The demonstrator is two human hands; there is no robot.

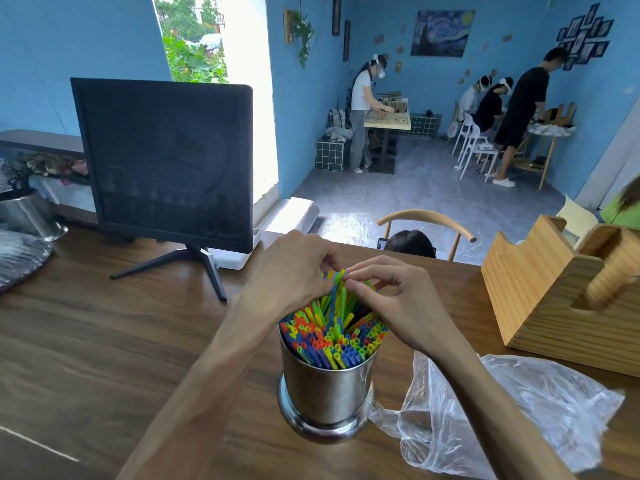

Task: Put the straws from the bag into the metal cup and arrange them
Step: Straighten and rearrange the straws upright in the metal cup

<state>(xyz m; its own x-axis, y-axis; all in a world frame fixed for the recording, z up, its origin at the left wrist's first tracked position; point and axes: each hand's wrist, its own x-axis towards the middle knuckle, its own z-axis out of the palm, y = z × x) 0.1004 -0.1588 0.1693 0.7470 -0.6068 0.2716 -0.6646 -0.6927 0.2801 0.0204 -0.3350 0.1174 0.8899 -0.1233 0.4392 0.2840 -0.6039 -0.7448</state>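
Note:
A shiny metal cup (325,393) stands on the wooden table (104,341) in front of me, packed with many coloured straws (332,341) in green, blue, red and yellow. A few straws at the back stick up higher than the others. My left hand (294,271) and my right hand (391,296) meet above the cup, and the fingertips of both pinch the tops of those raised straws. A crumpled clear plastic bag (502,417) lies flat on the table to the right of the cup, with no straws visible in it.
A dark monitor on a stand (162,164) sits at the back left. A wooden holder (561,299) stands at the right. A steel bucket (24,213) and dark tray are at the far left. A person sits beyond the table's far edge; other people work farther back.

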